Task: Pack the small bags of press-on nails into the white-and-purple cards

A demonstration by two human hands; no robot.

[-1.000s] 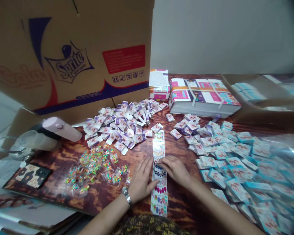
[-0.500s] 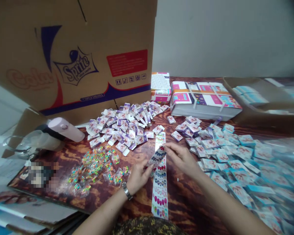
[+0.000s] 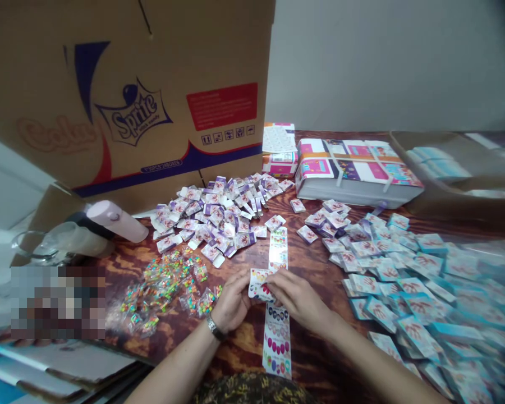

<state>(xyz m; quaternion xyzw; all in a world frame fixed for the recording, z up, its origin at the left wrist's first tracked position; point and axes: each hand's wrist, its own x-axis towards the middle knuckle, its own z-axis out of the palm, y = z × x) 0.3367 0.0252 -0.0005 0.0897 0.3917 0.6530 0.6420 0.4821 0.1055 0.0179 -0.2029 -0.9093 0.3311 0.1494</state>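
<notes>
My left hand [image 3: 232, 303], with a metal watch on its wrist, grips the left edge of a small printed sticker sheet [image 3: 258, 285]. The fingers of my right hand [image 3: 292, 294] are pressed on the sheet's right side, covering part of it. Beneath both hands a long strip of nail-sticker sheets [image 3: 278, 331] lies on the dark wood-patterned table [image 3: 320, 359]. Small purple-and-white boxes [image 3: 214, 213] are heaped beyond my hands. To the left lie clear packets of coloured candy [image 3: 164, 286]. Many light-blue boxes [image 3: 416, 303] spread over the right side.
A large cardboard carton [image 3: 130, 112] stands at the back left. A pink bottle [image 3: 118, 220] and clear cups [image 3: 73, 240] lie at left. Strapped printed stacks [image 3: 357, 168] sit at the back, beside an open box [image 3: 408, 168] at right.
My hands have come lower and closer together. The sheet has turned to show more of its coloured face, and my right fingers now cover its right side. The view has shifted slightly.
</notes>
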